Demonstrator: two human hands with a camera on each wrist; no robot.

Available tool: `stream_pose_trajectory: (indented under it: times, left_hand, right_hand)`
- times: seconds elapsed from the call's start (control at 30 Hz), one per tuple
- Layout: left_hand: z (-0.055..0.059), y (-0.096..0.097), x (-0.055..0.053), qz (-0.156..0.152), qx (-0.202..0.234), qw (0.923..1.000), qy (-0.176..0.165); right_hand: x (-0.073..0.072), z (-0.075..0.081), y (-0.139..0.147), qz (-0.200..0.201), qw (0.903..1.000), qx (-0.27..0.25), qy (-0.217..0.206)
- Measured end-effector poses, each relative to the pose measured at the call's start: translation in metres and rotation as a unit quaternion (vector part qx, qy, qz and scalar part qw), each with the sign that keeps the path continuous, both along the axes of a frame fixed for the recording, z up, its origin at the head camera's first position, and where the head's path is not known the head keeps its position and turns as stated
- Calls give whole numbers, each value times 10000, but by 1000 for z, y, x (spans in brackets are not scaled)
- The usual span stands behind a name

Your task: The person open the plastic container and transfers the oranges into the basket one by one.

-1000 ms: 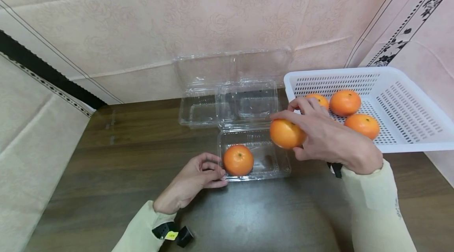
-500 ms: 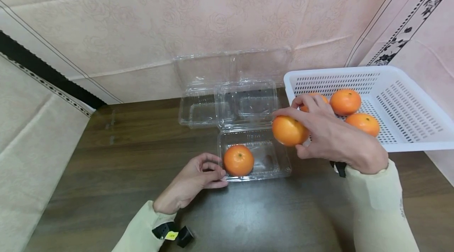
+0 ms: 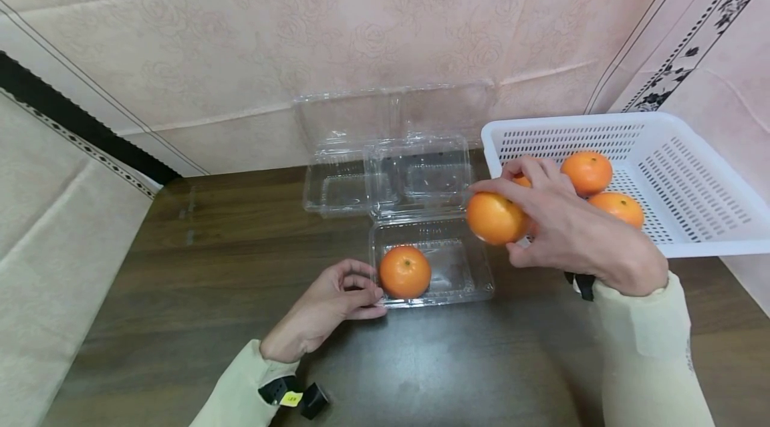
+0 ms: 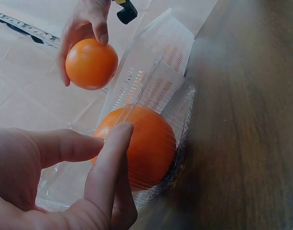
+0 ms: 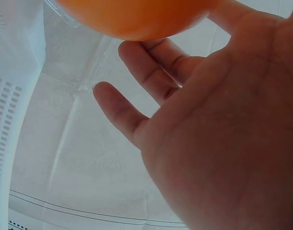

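Observation:
My right hand (image 3: pixel 559 220) grips an orange (image 3: pixel 496 218) between thumb and fingers, raised near the basket's left front corner. In the right wrist view, the underside of this orange (image 5: pixel 136 19) shows at the top. A second orange (image 3: pixel 405 272) sits in the left part of an open clear plastic clamshell container (image 3: pixel 475 290). My left hand (image 3: pixel 333 300) pinches this container's left front edge. From the left wrist view, thumb and finger meet at its clear wall, in front of the orange (image 4: pixel 151 148) inside.
A white slotted basket (image 3: pixel 710 240) at right holds several oranges, among them one at the back (image 3: pixel 586 173) and one in front (image 3: pixel 618 209). My right hand partly hides another. A second open clear container (image 3: pixel 337 186) stands behind, against the cloth-covered wall (image 3: pixel 240 46).
My right hand has drifted slightly right and back with the orange, away from the container and over the basket's near left side. My left hand, the container and its orange have stayed put.

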State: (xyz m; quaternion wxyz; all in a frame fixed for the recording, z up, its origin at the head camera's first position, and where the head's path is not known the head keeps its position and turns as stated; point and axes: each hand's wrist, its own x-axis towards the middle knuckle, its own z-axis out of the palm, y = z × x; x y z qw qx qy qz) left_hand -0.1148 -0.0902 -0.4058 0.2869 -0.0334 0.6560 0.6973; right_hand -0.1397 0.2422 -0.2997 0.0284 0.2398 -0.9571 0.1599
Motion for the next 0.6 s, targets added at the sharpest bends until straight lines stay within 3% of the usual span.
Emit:
stream_pose_trajectory:
  times: [0.27,0.6]
  left_hand:
    - [0,0,0,1,19,10000,-12]
    - [-1,0,0,-19,34,10000,24]
  right_hand:
    - [0,1,4,-100,9999,-125,-37]
    - [-1,0,11,-33,9997,-73,228]
